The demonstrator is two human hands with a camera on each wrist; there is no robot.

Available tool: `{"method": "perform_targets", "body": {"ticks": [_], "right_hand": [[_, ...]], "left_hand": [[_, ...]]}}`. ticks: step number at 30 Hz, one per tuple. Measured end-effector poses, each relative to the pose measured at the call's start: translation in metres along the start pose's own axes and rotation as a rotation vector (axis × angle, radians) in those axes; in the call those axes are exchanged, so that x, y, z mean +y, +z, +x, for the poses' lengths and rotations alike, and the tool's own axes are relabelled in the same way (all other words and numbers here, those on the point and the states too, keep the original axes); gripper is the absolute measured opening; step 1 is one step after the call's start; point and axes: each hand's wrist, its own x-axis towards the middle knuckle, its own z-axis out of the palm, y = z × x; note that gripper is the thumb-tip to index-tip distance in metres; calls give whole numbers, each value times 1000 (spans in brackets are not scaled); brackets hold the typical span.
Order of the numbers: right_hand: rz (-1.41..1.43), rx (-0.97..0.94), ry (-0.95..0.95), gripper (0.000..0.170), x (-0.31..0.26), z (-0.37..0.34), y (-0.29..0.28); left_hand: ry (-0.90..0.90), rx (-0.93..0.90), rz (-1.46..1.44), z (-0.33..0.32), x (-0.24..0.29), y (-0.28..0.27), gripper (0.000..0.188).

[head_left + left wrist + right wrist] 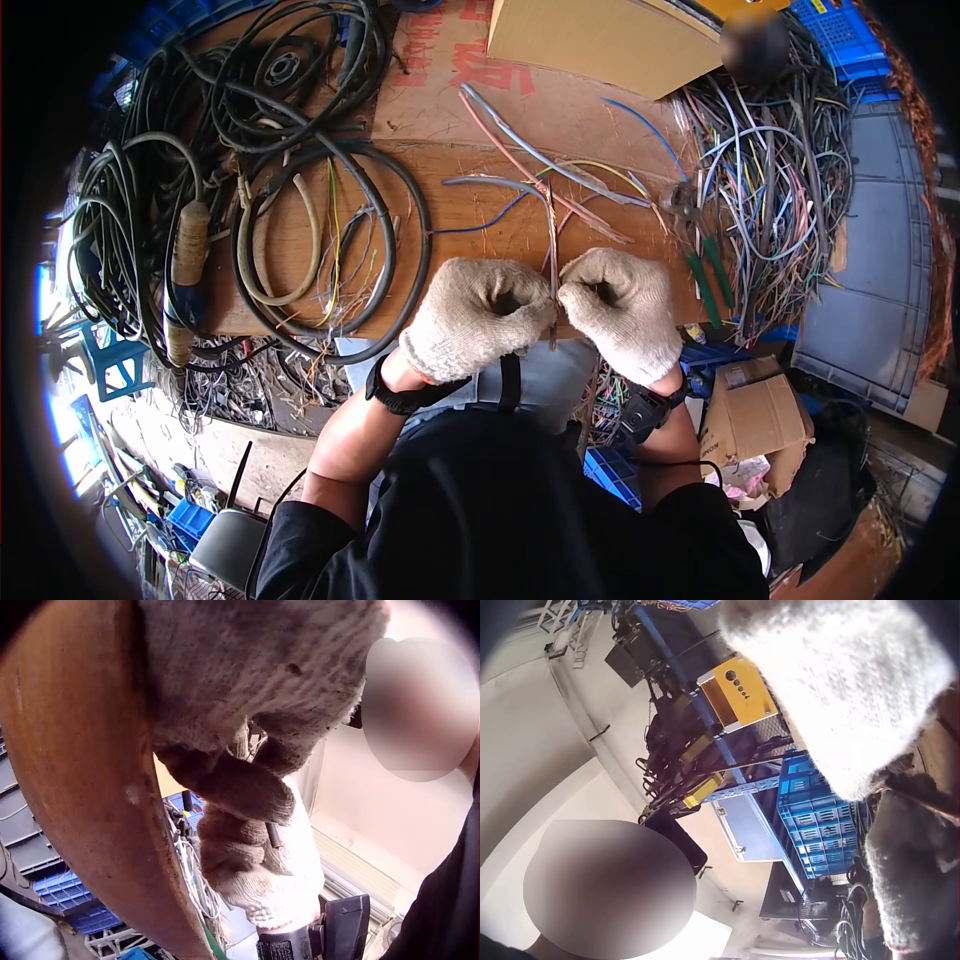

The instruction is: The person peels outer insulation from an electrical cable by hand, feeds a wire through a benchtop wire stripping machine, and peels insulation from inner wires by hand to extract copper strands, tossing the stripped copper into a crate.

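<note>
Both hands wear off-white knit gloves and meet close together over the front edge of the wooden table (480, 240). My left hand (478, 315) has its fingers curled and pinches a thin brownish cable (551, 215). From the other side, my right hand (625, 308) pinches the same cable. One length of it runs away from me over the table, and a short end sticks out below the gloves. In the left wrist view a dark cable end (274, 835) pokes out beside the right glove (255, 862). The fingertips themselves are largely hidden by the gloves.
Loose cut wires (540, 150) lie just beyond the hands. Green-handled pliers (708, 270) rest at the right, before a big heap of stripped wires (770, 190). Coiled black cable (425, 220) covers the left side. A cardboard box (755, 420) stands lower right.
</note>
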Motion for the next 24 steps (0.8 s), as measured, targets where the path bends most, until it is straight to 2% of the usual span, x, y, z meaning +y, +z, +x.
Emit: {"method": "perform_targets", "body": {"ticks": [5,7,11,12,13,16,17,19,22,24], "right_hand": [[90,-24,17,6,4,0,2],[181,-54,95,6,2,0,2],[147,-82,93,6,-2,2,2],[229,-73,143,6,-1,2,3],[311,-63,192,6,0,1,3],[318,-50,149,5,2,2,2],[318,-52,149,5,2,3,2],[52,15,-36,3,-1,1,3],[17,21,39,4,-15,-1,-1],[-27,29,-21,5,-12,-2,-1]], "left_hand": [[-10,-39,-88,0,0,-3,14],[2,-58,-126,1,1,-5,14],[-40,-104,-167,2,0,-8,15],[-34,-112,-179,2,-1,-8,15],[-34,-113,-179,2,1,-6,15],[-59,-44,-185,1,4,0,16],[-1,-31,-102,2,0,1,16],[56,-19,-21,2,-3,0,17],[131,-24,-300,3,-11,-2,17],[112,44,-299,3,-7,6,15]]}}
